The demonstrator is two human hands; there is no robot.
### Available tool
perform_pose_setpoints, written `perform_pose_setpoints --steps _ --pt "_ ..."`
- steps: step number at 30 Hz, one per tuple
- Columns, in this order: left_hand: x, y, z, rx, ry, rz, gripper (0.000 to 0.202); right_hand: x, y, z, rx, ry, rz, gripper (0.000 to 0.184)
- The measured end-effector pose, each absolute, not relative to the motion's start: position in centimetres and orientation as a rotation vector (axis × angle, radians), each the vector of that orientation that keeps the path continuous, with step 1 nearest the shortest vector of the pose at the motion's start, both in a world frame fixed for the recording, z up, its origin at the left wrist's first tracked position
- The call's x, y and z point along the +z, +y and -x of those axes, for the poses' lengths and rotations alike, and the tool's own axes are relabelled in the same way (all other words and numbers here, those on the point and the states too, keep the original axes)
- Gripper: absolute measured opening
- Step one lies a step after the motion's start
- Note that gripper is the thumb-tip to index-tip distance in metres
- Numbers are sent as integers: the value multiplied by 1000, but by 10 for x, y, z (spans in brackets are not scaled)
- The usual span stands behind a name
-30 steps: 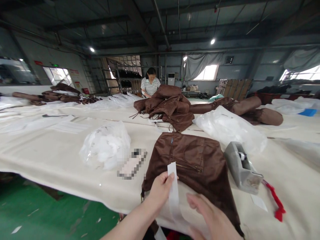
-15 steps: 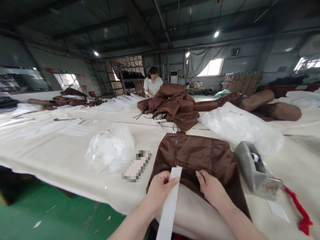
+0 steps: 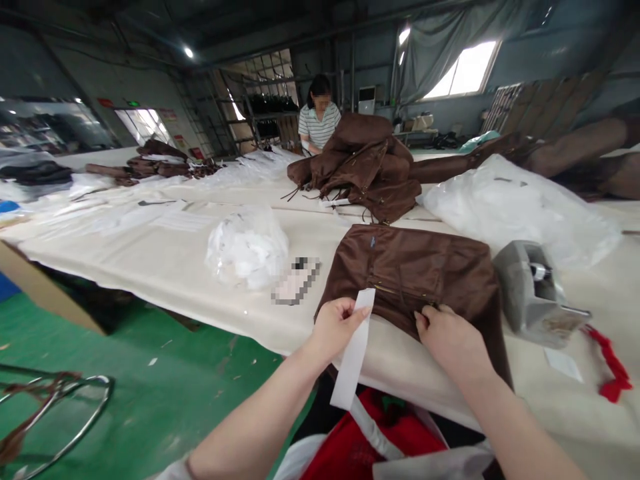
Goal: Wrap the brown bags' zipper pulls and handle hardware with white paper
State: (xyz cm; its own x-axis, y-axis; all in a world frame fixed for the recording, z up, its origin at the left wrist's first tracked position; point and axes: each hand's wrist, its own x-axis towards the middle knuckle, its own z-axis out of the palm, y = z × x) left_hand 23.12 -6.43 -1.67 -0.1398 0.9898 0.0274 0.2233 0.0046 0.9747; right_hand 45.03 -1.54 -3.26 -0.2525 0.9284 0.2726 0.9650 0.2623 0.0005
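A folded brown garment lies on the cream-covered table in front of me. My left hand pinches a long white paper strip that hangs down over the table's front edge. My right hand rests on the garment's near edge beside a zipper, fingers curled down onto the cloth. Whether it grips the fabric I cannot make out.
A grey tape dispenser stands right of the garment, with a red piece beyond it. Clear plastic bags and a blurred flat object lie to the left. More brown garments are piled farther back, where a person in a striped shirt works.
The view has tipped down and nearer. My right hand moved from below the garment up onto its near edge. The white strip now hangs lower from my left hand.
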Motion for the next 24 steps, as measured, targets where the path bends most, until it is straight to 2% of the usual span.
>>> perform_pose_setpoints --steps 3,9,13,16,19,24 --pt "-15 -68 -235 1201 1445 -1313 42 -35 -16 -453 -123 -2198 1731 23" --pt "-9 -78 -244 1188 1441 -1364 38 -40 -18 -460 783 -1657 1492 24" --pt "-1 -89 -245 1157 1528 -1595 35 -31 -41 -453 1186 -1137 1133 32" --pt "6 -96 -245 1051 1544 -1798 33 -18 -58 -451 1448 -950 1000 36" --pt "11 -99 -245 915 1530 -1935 33 -4 -67 -457 1543 -884 916 37" --pt "12 -101 -241 770 1530 -2006 32 8 -71 -469 1487 -855 845 35"
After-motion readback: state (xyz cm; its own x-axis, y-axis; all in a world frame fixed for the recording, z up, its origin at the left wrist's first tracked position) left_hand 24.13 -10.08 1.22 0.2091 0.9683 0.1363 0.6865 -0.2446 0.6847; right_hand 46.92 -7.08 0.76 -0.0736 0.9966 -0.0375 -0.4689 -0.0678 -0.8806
